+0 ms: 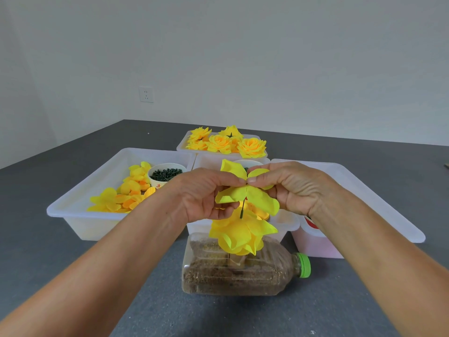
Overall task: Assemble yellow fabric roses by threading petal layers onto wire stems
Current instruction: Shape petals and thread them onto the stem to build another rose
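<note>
Both grips pinch one petal layer [247, 190] at its centre, left hand [206, 193] and right hand [291, 188] fingertip to fingertip, above the wire stem [242, 210] and half-built rose [239, 233] standing in the bottle [243, 271]. Risks: hole misses wire, fabric tears, bottle rolls.

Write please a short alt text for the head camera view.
Left hand and right hand pinch a yellow petal layer on a thin green wire stem, above petals already stacked over a sand-filled bottle. White trays behind hold petals and finished roses.
</note>
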Tool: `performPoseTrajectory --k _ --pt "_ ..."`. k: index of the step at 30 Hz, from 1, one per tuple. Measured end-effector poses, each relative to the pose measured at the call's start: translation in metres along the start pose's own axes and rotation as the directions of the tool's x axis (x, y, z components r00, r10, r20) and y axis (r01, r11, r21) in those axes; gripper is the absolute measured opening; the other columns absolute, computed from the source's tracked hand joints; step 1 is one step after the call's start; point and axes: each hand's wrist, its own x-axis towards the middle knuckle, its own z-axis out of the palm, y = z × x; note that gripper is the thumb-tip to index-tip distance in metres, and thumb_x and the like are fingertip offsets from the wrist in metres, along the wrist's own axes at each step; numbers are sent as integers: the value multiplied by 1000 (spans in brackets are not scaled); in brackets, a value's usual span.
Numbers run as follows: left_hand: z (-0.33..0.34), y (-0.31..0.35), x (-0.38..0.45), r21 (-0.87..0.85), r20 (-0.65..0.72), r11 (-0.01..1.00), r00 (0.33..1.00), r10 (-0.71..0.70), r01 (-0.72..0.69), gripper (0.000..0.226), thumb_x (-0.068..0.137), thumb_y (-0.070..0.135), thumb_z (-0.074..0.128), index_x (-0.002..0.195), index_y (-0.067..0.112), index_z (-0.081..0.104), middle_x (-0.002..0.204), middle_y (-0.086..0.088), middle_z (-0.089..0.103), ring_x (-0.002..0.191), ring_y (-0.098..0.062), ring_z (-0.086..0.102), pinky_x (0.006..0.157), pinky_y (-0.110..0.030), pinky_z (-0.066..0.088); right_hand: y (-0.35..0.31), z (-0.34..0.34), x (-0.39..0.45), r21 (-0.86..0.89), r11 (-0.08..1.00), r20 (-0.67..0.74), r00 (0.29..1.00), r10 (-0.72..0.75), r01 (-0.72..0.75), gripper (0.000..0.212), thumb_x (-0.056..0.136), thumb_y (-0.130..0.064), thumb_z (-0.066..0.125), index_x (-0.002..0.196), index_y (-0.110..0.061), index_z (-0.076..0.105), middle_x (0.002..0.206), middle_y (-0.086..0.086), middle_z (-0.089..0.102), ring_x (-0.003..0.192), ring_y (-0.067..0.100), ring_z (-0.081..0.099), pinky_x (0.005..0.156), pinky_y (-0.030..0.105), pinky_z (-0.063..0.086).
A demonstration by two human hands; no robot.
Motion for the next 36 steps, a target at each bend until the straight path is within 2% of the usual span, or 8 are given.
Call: performPoseTrajectory --k 3,5,8,19,24,27,30,36 --pt "1 1 1 2 0 1000 1000 -7 7 6 84 9 63 78 9 63 58 -2 64 46 -14 57 43 -18 47 1 -1 1 10 999 2 999 37 -37 31 70 6 64 100 -4 65 82 10 69 71 22 67 74 38 55" --pt "2 0 1 5 -2 1000 1000 -15 15 7 84 9 63 77 9 63 58 -2 63 46 -15 56 43 -18 47 3 -1 1 34 997 -3 998 68 -68 25 65 5 65 87 -5 65 73 8 70 63 20 68 67 36 57" --pt "3 -1 2 9 -2 1000 1000 -22 22 8 84 10 63 76 9 62 59 -3 63 45 -14 56 43 -18 46 6 -1 2 49 995 -17 996 86 -85 16 75 7 61 81 -7 64 64 6 69 55 18 67 57 33 57" --pt "-2 -2 0 158 -39 987 999 38 -31 3 83 8 64 80 9 64 61 -5 66 50 -17 59 44 -20 48 7 1 -2 -46 995 -11 996 90 -90 15 81 5 59 83 -9 63 67 5 69 55 16 67 62 35 57" --pt "-5 -1 3 200 -55 978 996 68 -56 7 82 6 66 76 10 65 60 -3 67 50 -14 61 45 -20 50 7 0 -3 -93 992 -13 996 86 -87 16 80 4 60 88 -10 64 78 6 68 60 16 66 72 38 54" --pt "-6 -1 5 238 -55 969 995 83 -67 6 81 6 66 77 11 66 61 -3 68 51 -12 62 48 -21 51 9 -1 -3 -117 989 -16 995 94 -95 16 79 4 61 88 -10 64 76 6 69 57 15 66 68 35 55" --pt "-7 -2 6 287 -65 955 994 93 -70 5 81 7 67 81 11 67 64 -2 70 53 -12 64 48 -21 51 11 -2 -3 -135 986 -22 995 100 -102 19 77 4 63 91 -9 65 79 7 70 60 17 66 75 37 54" --pt "-7 -3 8 356 -88 929 986 140 -100 16 79 6 69 95 7 69 78 -6 71 69 -20 66 67 -32 53 13 -3 -1 -168 981 -60 994 88 -97 22 73 3 69 91 -10 67 82 9 69 68 20 63 80 35 52"
